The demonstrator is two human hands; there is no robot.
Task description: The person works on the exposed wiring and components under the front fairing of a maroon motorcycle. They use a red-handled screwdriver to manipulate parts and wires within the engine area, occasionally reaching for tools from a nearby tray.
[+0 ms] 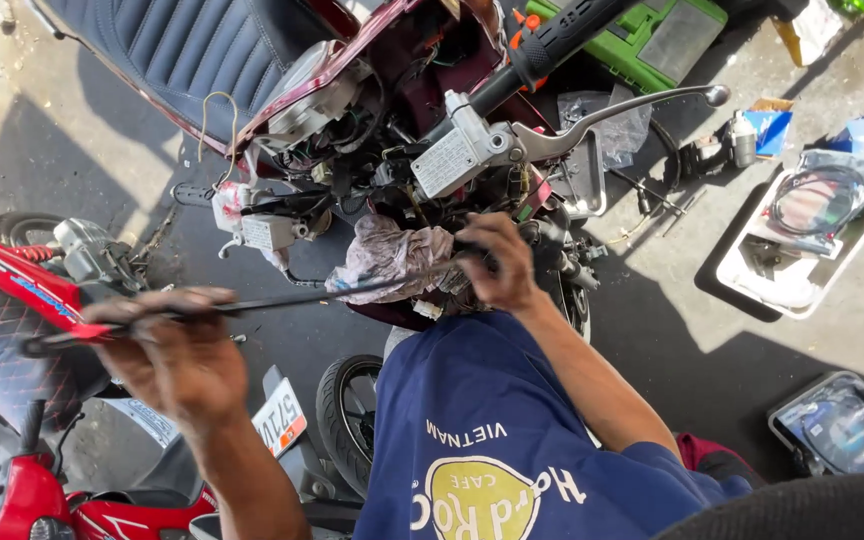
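Black cable (282, 298) runs taut between your hands: your left hand (177, 355), at nine o'clock, is clenched around its blurred end, and your right hand (497, 262), at centre, pinches the other end beside a crumpled rag (392, 252), below the brake lever (602, 112).

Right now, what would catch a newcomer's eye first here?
The stripped motorbike handlebar at top centre, wiring bared and its silver brake lever jutting right. Below it, the right hand presses a crumpled rag, while the left hand at lower left pulls a long black cable stretched between them.
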